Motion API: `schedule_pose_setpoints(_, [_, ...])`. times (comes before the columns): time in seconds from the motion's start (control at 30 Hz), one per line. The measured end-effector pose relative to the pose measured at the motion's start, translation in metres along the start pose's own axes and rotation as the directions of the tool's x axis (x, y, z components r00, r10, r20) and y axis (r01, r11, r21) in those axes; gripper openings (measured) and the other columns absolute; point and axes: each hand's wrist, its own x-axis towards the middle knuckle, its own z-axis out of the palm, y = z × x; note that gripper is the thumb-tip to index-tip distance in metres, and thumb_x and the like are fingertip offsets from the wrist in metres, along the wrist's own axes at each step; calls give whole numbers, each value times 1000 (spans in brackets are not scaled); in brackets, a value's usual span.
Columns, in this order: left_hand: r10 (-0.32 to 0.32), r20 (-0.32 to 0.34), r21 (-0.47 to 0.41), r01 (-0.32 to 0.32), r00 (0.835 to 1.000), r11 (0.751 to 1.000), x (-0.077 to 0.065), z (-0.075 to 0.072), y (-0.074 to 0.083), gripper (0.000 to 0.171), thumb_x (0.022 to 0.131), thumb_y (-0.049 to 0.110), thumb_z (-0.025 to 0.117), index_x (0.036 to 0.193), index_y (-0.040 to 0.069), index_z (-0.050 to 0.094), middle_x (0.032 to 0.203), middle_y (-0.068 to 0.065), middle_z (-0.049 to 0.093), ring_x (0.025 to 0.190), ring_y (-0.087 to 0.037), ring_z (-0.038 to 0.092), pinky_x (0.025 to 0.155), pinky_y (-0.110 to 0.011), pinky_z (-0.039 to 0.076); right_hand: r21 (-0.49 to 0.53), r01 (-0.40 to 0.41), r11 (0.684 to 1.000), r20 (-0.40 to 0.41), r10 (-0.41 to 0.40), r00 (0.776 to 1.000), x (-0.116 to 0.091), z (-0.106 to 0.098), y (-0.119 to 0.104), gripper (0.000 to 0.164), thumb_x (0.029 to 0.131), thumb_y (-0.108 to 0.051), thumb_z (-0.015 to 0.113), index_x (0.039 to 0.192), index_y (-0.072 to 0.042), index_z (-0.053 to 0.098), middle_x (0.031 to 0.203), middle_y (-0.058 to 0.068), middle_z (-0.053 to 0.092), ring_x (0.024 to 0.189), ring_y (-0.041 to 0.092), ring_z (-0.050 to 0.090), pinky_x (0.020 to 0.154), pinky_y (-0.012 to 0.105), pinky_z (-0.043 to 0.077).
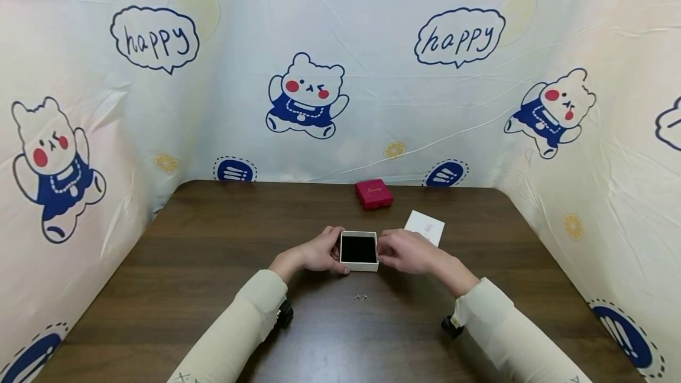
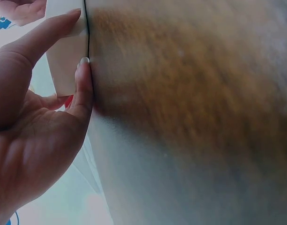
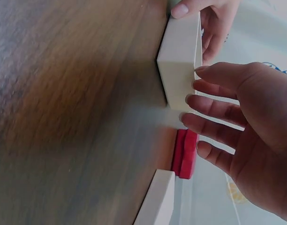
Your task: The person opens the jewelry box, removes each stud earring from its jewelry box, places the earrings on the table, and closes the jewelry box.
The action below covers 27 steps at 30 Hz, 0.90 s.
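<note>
A small white open box (image 1: 364, 267) with a black insert (image 1: 358, 249) lies on the table between both hands. My left hand (image 1: 321, 251) holds the box at its left side, thumb on the near wall (image 2: 68, 51) and fingers around the corner. At the right side, my right hand (image 1: 407, 251) has its thumb and index fingertips by the rim (image 3: 198, 56), the other fingers loosely bent; whether they touch the box is hard to tell. Two tiny metallic pieces (image 1: 360, 297), perhaps stud earrings, lie in front of the box.
A white lid (image 1: 428, 226) with pink print lies behind the right hand. Farther back sits a red box (image 1: 374, 195) with gold lettering. The brown wooden table (image 1: 213, 312) ends at a printed curtain (image 1: 308, 10) at the back and sides.
</note>
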Motion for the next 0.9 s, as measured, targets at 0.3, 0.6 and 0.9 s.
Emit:
schedule_pose_setpoints(0.3, [5,-6,-2,-5,1000,1000,1,1,-2,89,77,16,90,147,0,36,129,-15,40,95,-17,53,86,-31,46,-102,-37,994,-7,37,999,-7,3,16,7,92,-24,76,96,-20,73,97,-3,61,88,16,61,77,41,53])
schedule_pose_setpoints(0.6, [3,5,-5,-3,1000,1000,1,2,-3,86,77,18,90,144,1,38,126,-15,41,96,-18,52,87,-32,46,-124,-73,990,-39,69,997,-11,5,32,13,91,-24,77,100,-16,73,108,4,62,103,26,57,87,48,48])
schedule_pose_setpoints(0.9, [4,0,-13,-4,1000,1000,1,1,-2,86,78,16,89,145,1,38,126,-15,40,96,-18,52,86,-32,46,-98,-120,988,-52,116,992,-16,6,51,17,93,-21,75,108,-13,73,117,9,62,113,32,55,91,55,46])
